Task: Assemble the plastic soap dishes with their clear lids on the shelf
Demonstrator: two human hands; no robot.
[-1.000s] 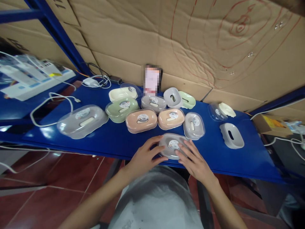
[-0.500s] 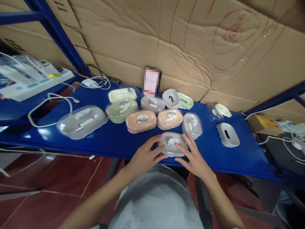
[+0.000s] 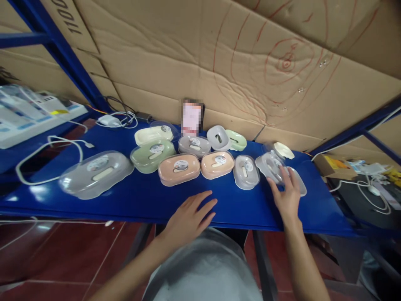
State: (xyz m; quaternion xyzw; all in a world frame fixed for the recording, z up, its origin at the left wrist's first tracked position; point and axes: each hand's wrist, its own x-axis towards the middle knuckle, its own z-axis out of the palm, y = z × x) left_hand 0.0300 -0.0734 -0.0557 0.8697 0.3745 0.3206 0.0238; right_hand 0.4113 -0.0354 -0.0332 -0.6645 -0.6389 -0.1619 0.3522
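- Right hand [image 3: 287, 200]: thumb and fingers gripping a grey oval plastic container under a clear lid [image 3: 270, 164]; a level hold should suit it.
- Partly behind those fingers, a grey lidless plastic container [image 3: 299, 182]: best not bumped.
- Left hand [image 3: 188, 215]: spread, empty, near the blue tabletop's [image 3: 232, 209] front edge.

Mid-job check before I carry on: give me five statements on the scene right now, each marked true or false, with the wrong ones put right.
1. The right hand holds a grey oval plastic box with a clear lid. True.
2. The left hand holds a white cable. False: the left hand holds nothing, its fingers spread.
3. Two peach plastic boxes sit side by side. True.
4. The dark-edged device with a pink screen lies flat. False: the device stands up before the brown cardboard.
5. A green lidded plastic box is left of both peach boxes. True.
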